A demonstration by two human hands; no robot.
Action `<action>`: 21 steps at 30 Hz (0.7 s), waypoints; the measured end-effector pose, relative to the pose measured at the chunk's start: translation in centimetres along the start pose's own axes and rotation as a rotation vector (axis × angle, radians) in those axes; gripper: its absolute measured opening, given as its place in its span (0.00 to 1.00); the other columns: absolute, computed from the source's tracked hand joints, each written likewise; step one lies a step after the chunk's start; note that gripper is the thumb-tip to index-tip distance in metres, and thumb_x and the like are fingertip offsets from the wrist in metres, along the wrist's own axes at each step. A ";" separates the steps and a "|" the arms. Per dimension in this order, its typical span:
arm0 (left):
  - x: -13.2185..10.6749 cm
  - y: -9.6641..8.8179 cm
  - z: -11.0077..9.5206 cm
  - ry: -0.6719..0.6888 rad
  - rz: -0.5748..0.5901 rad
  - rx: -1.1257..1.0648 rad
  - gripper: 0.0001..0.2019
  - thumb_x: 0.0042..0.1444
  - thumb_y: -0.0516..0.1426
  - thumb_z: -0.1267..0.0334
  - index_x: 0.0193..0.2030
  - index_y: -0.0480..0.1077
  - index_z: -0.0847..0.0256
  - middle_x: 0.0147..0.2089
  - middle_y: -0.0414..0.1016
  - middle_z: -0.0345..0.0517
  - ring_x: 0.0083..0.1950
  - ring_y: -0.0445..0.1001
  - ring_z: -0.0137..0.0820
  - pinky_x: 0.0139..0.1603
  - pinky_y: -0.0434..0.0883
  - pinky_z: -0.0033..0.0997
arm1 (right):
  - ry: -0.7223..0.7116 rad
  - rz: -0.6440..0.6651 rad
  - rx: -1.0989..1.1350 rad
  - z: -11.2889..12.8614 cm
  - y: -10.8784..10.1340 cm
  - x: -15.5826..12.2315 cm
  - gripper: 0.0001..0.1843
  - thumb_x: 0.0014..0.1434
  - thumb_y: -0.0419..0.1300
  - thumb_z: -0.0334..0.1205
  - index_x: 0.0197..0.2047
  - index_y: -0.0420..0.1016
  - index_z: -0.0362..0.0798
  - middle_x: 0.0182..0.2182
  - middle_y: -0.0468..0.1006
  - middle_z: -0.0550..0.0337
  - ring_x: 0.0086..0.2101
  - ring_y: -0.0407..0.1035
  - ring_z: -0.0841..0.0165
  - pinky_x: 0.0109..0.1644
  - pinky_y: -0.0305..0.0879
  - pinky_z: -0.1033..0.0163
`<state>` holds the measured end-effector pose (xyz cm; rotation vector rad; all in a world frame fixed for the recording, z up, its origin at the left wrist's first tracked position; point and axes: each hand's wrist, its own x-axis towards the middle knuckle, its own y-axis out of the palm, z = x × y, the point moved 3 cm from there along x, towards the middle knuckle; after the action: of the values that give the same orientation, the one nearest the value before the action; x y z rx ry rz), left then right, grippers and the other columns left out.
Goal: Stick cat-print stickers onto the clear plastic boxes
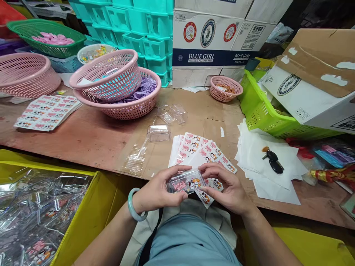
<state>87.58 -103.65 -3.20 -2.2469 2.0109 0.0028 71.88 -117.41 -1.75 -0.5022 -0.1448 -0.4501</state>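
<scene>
A small clear plastic box (186,181) with a cartoon-cat sticker and pink lettering on its face is held level in front of my body. My left hand (163,186) grips its left end, thumb on the near side and fingers on the far side. At the right end, my right hand (226,186) pinches it with curled fingers. Fanned sheets of cat stickers (208,153) lie just beyond the box, and one strip hangs over the table edge under it. Several clear box pieces (159,133) rest farther off.
A yellow bin (80,218) of stickered clear boxes stands at the left. Pink baskets (130,109) and more sticker sheets (46,112) occupy the table's left. White papers with keys (274,162) and a lime crate (269,120) are right. Cartons (208,40) and teal crates (133,26) rise behind.
</scene>
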 end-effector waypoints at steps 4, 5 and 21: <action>-0.2 -0.3 -0.2 0.029 -0.034 0.044 0.30 0.47 0.62 0.67 0.60 0.63 0.60 0.60 0.66 0.49 0.57 0.68 0.39 0.58 0.65 0.34 | -0.004 0.008 0.015 -0.4 0.3 0.0 0.11 0.54 0.64 0.33 0.41 0.71 0.51 0.46 0.73 0.53 0.47 0.70 0.63 0.50 0.69 0.57; -0.2 -0.3 -0.2 0.018 -0.042 0.047 0.30 0.47 0.62 0.67 0.60 0.63 0.60 0.60 0.67 0.49 0.58 0.67 0.40 0.58 0.65 0.34 | -0.004 -0.001 0.019 -0.4 0.4 0.0 0.11 0.55 0.64 0.33 0.42 0.71 0.51 0.46 0.73 0.53 0.47 0.69 0.63 0.51 0.69 0.57; 0.2 -0.3 0.0 -0.132 -0.021 0.011 0.25 0.49 0.61 0.60 0.55 0.66 0.64 0.53 0.72 0.49 0.53 0.69 0.38 0.55 0.66 0.35 | -0.326 0.071 -0.234 2.9 0.0 0.9 0.12 0.55 0.59 0.22 0.39 0.74 0.48 0.34 0.75 0.55 0.39 0.70 0.66 0.43 0.68 0.59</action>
<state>87.92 -103.82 -3.14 -2.1987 1.9158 0.1333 72.61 -116.33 1.04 -0.8071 -0.3899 -0.3137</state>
